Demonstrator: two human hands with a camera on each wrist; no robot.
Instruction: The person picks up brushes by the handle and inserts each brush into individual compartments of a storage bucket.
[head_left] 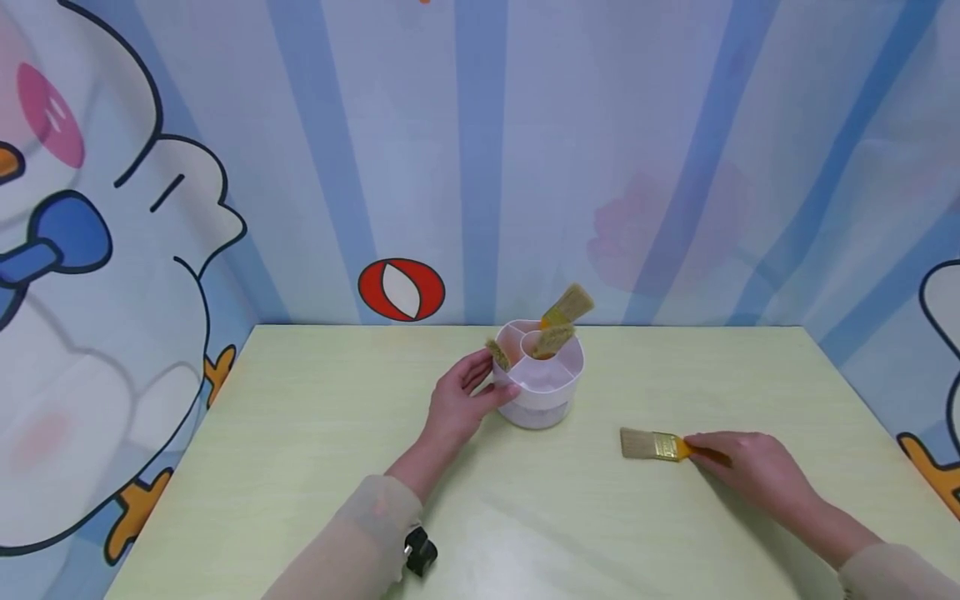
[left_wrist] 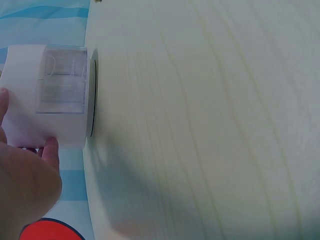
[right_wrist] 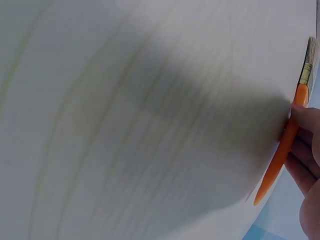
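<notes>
A white divided organizer [head_left: 536,398] stands upright near the table's back edge, with several paintbrushes [head_left: 567,307] in its compartments, bristles up. My left hand [head_left: 459,400] grips its left side, thumb at the front and fingers round the back. In the left wrist view, the organizer [left_wrist: 25,100] shows a clear drawer-like front low on its side. To the right, my right hand [head_left: 753,471] pinches the orange handle of a flat paintbrush [head_left: 666,446], whose bristles point left. The right wrist view shows this paintbrush [right_wrist: 285,142] between thumb and fingers, close to the tabletop.
The pale wood-grain table [head_left: 337,392] reaches back to a blue striped cartoon backdrop [head_left: 480,167], which also rises at the left and right sides. A small black device [head_left: 420,552] sits at my left wrist.
</notes>
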